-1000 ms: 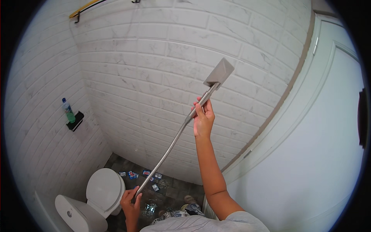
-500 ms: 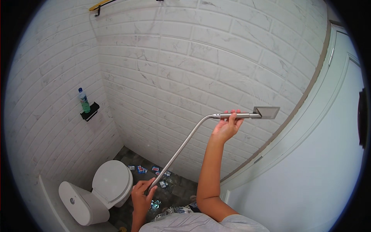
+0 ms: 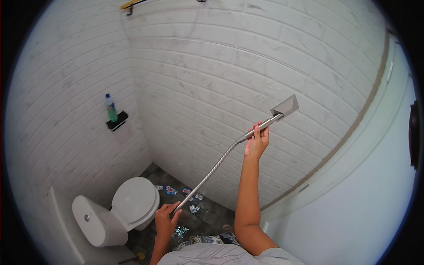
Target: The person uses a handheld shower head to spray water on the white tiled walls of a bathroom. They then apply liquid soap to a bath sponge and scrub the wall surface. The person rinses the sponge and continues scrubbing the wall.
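Observation:
A metal hand shower (image 3: 286,107) with a flat, square head is raised in front of the tiled wall. My right hand (image 3: 257,143) grips its round handle, fingers wrapped about it, just below the head. From the handle's lower end a ribbed steel hose (image 3: 212,170) slants down to the left. Low in the view, my left hand (image 3: 166,220) pinches the hose's lower part between thumb and fingers. The head tilts up and to the right; I cannot tell whether it touches the tiles. A faint wet-looking patch (image 3: 268,91) marks the wall above it.
A white toilet (image 3: 134,201), lid down, stands at the lower left. On the left wall a black shelf (image 3: 117,122) carries a green bottle (image 3: 111,109). Several blue-and-white packets (image 3: 170,190) lie on the dark floor. A pale door (image 3: 353,207) borders the right side.
My right hand has swung the shower head up and to the left, from level to slanting. My left hand keeps its hold on the hose. The whole view has shifted slightly.

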A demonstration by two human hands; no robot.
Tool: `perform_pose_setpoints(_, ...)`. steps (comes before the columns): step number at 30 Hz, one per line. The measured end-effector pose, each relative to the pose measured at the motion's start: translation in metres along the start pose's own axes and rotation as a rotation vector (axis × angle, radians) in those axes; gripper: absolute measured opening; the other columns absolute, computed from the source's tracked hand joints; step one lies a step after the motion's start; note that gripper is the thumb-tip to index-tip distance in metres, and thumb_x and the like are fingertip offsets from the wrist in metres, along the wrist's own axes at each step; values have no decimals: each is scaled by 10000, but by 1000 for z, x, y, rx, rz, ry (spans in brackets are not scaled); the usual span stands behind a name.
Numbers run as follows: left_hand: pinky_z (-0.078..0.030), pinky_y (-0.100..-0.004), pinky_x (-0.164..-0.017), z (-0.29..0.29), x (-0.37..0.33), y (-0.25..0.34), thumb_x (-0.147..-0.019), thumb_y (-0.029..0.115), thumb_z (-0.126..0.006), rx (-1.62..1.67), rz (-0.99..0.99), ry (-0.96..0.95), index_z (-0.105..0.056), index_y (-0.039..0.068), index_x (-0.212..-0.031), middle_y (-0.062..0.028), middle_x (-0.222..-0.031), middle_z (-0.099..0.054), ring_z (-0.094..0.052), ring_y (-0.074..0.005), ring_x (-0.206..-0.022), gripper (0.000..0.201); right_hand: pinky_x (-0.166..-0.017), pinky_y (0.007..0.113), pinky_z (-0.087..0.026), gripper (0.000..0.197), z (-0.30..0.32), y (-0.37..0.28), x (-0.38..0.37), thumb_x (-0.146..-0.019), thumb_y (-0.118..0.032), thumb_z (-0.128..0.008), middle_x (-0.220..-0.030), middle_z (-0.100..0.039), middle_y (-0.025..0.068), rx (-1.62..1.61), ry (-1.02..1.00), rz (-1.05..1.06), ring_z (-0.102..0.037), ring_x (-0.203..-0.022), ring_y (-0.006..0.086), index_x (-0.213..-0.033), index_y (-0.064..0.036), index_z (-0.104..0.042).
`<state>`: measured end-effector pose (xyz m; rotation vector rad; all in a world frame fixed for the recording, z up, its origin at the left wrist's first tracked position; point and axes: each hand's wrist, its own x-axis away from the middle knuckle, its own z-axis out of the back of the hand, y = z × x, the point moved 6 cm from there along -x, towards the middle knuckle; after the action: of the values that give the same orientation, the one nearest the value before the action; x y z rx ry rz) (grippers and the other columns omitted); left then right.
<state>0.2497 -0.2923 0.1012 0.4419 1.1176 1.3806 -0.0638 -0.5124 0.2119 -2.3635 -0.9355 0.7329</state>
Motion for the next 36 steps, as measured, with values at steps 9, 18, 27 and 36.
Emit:
perform_pose_setpoints(9,-443,-331,-605,39,30,-53,-714,100,-694,-48,176,193,-677,67,-963,-111,-753,-603,-579,-263,-647,252,-748,262,-454,515,45,114,53,-835,68,-521,-1140,-526,98,183,1,-200,-541,-941,155,-1326,10,-379)
perform_pose_setpoints(18,-427,-308,-587,39,46,-85,-707,86,-701,-89,275,155,-674,41,-957,-118,-733,-581,-559,-224,-631,256,-820,277,-447,469,171,173,113,-829,107,-471,-1096,-527,104,416,212,-242,-529,-955,165,-1284,14,-409)
perform_pose_setpoints(27,-425,-289,-590,55,25,-57,-718,60,-687,-41,208,218,-676,27,-954,-107,-732,-586,-561,-196,-644,239,-689,252,-445,424,61,133,91,-869,33,-488,-1073,-535,52,186,-71,-251,-517,-816,102,-1283,-6,-410)
perform_pose_setpoints(36,-420,-287,-641,81,-5,-5,-716,60,-685,-100,54,349,-682,49,-967,-90,-756,-600,-569,-195,-683,251,-802,280,-437,460,-102,41,63,-884,-21,-511,-1160,-477,55,-89,-230,-5,-496,-921,132,-1319,-10,-362)
